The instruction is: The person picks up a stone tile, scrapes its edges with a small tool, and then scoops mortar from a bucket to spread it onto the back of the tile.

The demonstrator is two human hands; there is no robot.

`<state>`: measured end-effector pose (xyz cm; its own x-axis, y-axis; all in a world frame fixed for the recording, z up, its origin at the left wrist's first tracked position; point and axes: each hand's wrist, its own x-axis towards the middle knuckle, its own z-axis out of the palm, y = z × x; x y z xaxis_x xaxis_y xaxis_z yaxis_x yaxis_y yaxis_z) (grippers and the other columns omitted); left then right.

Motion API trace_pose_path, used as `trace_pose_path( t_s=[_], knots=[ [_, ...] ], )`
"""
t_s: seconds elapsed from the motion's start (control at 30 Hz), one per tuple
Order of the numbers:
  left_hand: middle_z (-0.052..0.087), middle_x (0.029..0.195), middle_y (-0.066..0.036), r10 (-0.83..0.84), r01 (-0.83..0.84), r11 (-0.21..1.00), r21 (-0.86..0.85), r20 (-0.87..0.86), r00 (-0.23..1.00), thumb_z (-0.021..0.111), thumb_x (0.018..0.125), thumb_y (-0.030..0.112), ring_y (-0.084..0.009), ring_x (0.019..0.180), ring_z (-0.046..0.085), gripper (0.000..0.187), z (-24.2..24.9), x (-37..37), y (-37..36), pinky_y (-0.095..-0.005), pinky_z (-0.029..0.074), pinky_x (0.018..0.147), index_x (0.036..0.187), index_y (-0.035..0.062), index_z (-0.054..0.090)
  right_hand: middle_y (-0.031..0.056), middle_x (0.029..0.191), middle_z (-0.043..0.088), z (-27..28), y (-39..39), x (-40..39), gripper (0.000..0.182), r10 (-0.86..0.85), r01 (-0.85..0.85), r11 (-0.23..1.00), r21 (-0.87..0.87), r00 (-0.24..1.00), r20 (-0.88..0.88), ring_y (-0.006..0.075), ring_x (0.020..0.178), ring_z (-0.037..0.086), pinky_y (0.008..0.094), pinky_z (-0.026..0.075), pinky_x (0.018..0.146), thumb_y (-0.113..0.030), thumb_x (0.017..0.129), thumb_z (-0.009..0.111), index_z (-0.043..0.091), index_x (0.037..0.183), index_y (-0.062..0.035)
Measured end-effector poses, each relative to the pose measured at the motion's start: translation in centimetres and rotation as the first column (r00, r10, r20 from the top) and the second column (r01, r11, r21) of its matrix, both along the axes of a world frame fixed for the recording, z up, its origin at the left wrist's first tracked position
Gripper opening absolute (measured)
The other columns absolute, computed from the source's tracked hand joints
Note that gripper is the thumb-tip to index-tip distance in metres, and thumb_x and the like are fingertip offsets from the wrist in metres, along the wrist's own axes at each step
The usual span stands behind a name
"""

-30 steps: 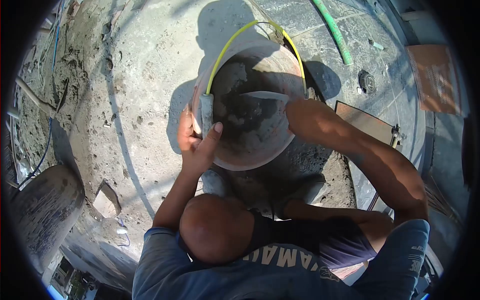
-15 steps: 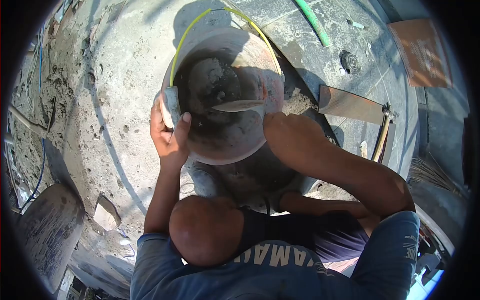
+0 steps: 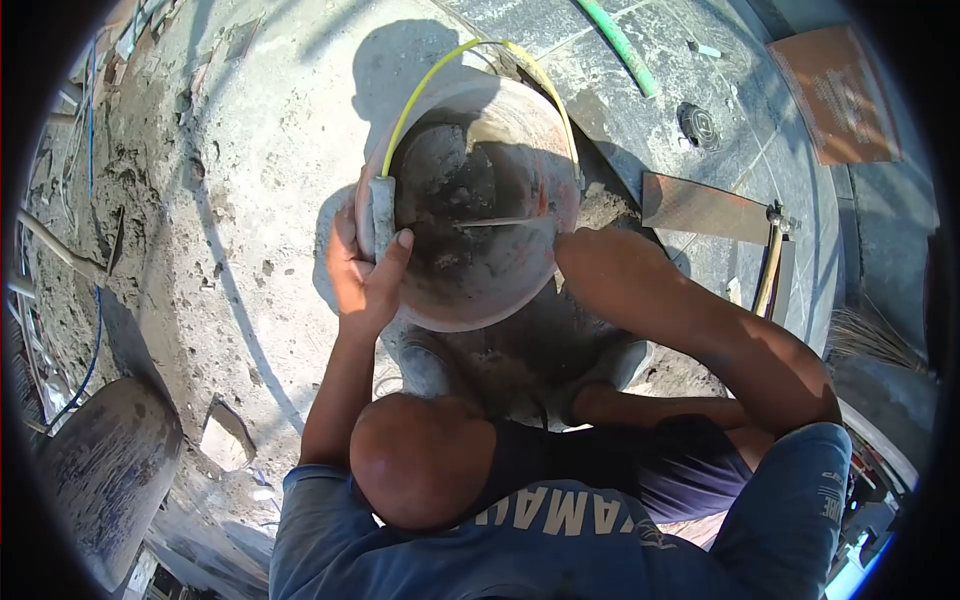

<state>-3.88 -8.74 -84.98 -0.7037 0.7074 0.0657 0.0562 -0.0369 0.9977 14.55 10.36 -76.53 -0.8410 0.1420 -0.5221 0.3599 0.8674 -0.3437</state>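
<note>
A pale, mortar-stained bucket (image 3: 470, 323) with a yellow wire handle (image 3: 440, 67) stands tilted between my feet. My left hand (image 3: 365, 275) clasps its left rim, thumb over the inner edge and fingers outside, beside the grey piece at the handle's end (image 3: 381, 215). Inside the bucket lies dark grey mortar-like material (image 3: 440, 170). At the right rim, my right hand (image 3: 605, 260) is closed round a trowel (image 3: 505, 222). Its thin blade points left into the bucket and shows nearly edge-on; my fist hides the grip.
Rough concrete floor (image 3: 270, 130) spreads to the left, with a shovel-like blade (image 3: 110, 470) at lower left. To the right lie a flat metal strip (image 3: 705, 207), a hammer (image 3: 771, 255), a green hose (image 3: 625, 50), a floor drain (image 3: 697, 125) and a brown sheet (image 3: 838, 95).
The trowel blade has turned from showing its broad face to nearly edge-on. The bucket and both hands sit slightly further right in view, along with the surroundings. My left hand keeps its hold.
</note>
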Motion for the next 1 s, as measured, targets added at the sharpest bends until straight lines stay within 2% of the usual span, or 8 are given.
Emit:
trace_pose_path(
  t_s=[0.17,0.37,0.47,0.53,0.73,0.9,0.97,1.0],
  knots=[
    [0.049,0.129,-0.014,-0.049,0.049,0.999,0.011,0.075,0.996,0.066,0.08,0.007,-0.0197,0.119,0.046,0.062,-0.1,0.9,0.1,-0.0331,0.033,0.103,0.135,-0.0058,0.04,0.0251,0.074,0.065,-2.4,2.4,-3.3,0.02,-0.001,0.005,0.999,-0.053,0.998,0.067,0.037,0.068,0.067,0.0431,0.054,0.063,-0.008,0.078,0.053,0.064,0.078,0.0076],
    [0.044,0.137,-0.019,-0.121,0.121,0.993,-0.002,0.082,0.989,0.067,0.079,0.005,-0.0235,0.124,0.044,0.067,0.3,1.0,0.3,-0.0352,0.031,0.106,0.137,-0.0085,0.036,0.0199,0.069,0.065,-5.5,2.0,-3.2,0.026,-0.029,0.221,0.905,-0.363,0.884,0.466,0.0288,0.063,0.068,0.0381,0.053,0.058,-0.016,0.078,0.056,0.063,0.079,0.0092],
    [0.048,0.132,-0.017,-0.139,0.139,0.989,0.045,0.007,0.99,0.066,0.081,0.006,-0.0223,0.12,0.047,0.063,-0.4,1.2,0.9,-0.0349,0.034,0.103,0.135,-0.0085,0.038,0.0141,0.068,0.064,-7.1,2.4,-1.2,0.028,-0.162,0.443,0.748,-0.494,0.843,0.512,0.0227,0.06,0.066,0.0354,0.052,0.056,-0.02,0.082,0.058,0.062,0.081,0.0076],
    [0.053,0.125,-0.014,-0.023,0.014,0.997,0.073,0.122,0.992,0.066,0.079,0.011,-0.0197,0.117,0.049,0.063,-0.8,0.8,0.9,-0.0324,0.035,0.101,0.134,-0.0063,0.041,0.0097,0.068,0.061,-7.9,2.1,0.0,0.027,-0.177,0.592,0.434,-0.679,0.795,0.58,0.0185,0.058,0.062,0.0331,0.051,0.056,-0.022,0.086,0.058,0.061,0.083,0.0046],
    [0.051,0.125,-0.012,-0.016,0.005,0.991,0.134,0.084,0.996,0.065,0.082,0.012,-0.0183,0.113,0.049,0.06,-1.4,-0.9,0.0,-0.0319,0.036,0.099,0.134,-0.0077,0.042,0.0082,0.074,0.06,-11.0,-1.5,-0.1,0.028,-0.222,0.632,0.033,-0.774,0.76,0.611,0.0159,0.062,0.061,0.0297,0.051,0.055,-0.026,0.089,0.06,0.061,0.088,0.0025],
    [0.053,0.122,-0.01,-0.047,0.045,0.995,0.093,0.026,0.999,0.065,0.083,0.012,-0.0148,0.107,0.05,0.062,-1.5,-1.4,-0.2,-0.0284,0.037,0.096,0.136,-0.0076,0.04,0.0115,0.076,0.061,-10.9,-1.9,0.2,0.026,-0.208,0.51,0.325,-0.796,0.86,0.465,0.0197,0.065,0.063,0.0304,0.052,0.056,-0.022,0.089,0.058,0.061,0.089,0.0044],
    [0.054,0.121,-0.009,-0.045,0.043,0.996,0.076,0.028,0.999,0.065,0.082,0.011,-0.0141,0.106,0.051,0.062,-0.8,-1.0,-0.3,-0.0277,0.037,0.095,0.136,-0.0074,0.039,0.0189,0.08,0.064,-10.6,-2.5,0.7,0.019,0.14,-0.221,0.91,-0.35,0.96,-0.243,0.0277,0.067,0.066,0.0344,0.054,0.058,-0.014,0.084,0.057,0.061,0.086,0.0044],
    [0.054,0.12,-0.009,-0.05,0.047,0.997,0.062,0.035,0.998,0.065,0.082,0.009,-0.0133,0.106,0.051,0.062,-0.4,-0.8,-0.2,-0.0269,0.037,0.094,0.136,-0.0073,0.039,0.0189,0.08,0.064,-10.3,-2.6,1.4,0.019,0.142,-0.226,0.908,-0.353,0.958,-0.249,0.0277,0.067,0.066,0.0344,0.054,0.058,-0.014,0.084,0.057,0.061,0.086,0.0044]
  ],
)
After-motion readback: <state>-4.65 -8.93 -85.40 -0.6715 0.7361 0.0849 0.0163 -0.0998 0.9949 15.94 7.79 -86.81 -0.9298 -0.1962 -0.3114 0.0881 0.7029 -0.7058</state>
